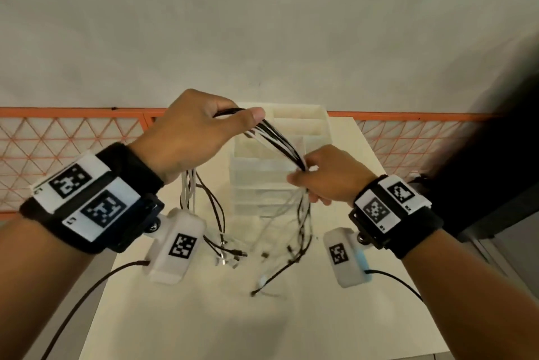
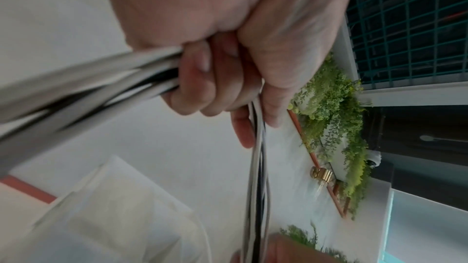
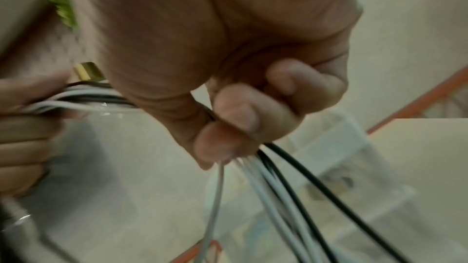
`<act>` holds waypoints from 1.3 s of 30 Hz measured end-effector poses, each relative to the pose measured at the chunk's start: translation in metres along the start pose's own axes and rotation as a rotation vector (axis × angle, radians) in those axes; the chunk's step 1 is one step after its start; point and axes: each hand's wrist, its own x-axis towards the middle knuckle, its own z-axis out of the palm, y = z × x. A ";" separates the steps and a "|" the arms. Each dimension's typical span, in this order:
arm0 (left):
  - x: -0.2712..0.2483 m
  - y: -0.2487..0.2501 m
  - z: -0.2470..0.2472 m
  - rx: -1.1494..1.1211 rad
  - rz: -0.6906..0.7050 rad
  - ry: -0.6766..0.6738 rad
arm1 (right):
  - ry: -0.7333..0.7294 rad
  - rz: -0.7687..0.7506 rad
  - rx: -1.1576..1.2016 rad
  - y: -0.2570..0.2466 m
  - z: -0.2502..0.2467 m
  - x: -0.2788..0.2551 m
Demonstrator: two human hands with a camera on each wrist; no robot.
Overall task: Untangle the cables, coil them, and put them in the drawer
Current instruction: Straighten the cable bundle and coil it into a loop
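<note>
Both hands gripped the cables — left hand high, right hand lower, just before the drawer unit. Ends dangled tangled above the desk; coiling and stowing remained.

Head cam above; wrist cams close-up.

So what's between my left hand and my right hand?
In the head view, a bundle of black and white cables spans from the left hand down to the right hand, in front of the drawer unit.
</note>
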 end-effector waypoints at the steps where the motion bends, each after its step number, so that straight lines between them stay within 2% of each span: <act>1: 0.000 -0.004 0.001 0.010 -0.024 -0.016 | 0.007 0.053 -0.015 0.010 -0.001 0.003; 4: -0.002 -0.012 0.007 -0.043 -0.108 -0.094 | 0.028 0.192 0.011 0.040 -0.004 0.015; 7: -0.005 -0.019 0.017 0.028 -0.137 -0.183 | 0.116 0.266 0.065 0.061 -0.009 0.023; 15: -0.003 -0.065 0.051 0.096 -0.379 -0.444 | 0.427 0.288 0.223 0.095 -0.048 0.051; 18: -0.009 -0.084 0.050 0.160 -0.442 -0.511 | 0.442 0.304 0.288 0.116 -0.060 0.062; 20: -0.011 -0.092 0.050 0.155 -0.471 -0.503 | 0.394 0.289 0.320 0.125 -0.062 0.071; 23: -0.007 -0.091 0.054 0.143 -0.472 -0.393 | 0.396 0.236 0.281 0.132 -0.064 0.088; 29: 0.015 -0.075 0.054 0.239 -0.355 -0.200 | 0.508 -0.066 0.389 0.139 -0.084 0.123; 32: 0.016 -0.073 0.059 0.297 -0.303 -0.175 | 0.463 -0.097 0.433 0.155 -0.072 0.126; 35: 0.008 -0.084 0.072 0.375 -0.253 -0.225 | 0.353 0.001 0.334 0.195 -0.030 0.124; 39: -0.006 -0.108 0.098 0.469 -0.268 -0.345 | 0.136 0.181 0.093 0.239 0.033 0.106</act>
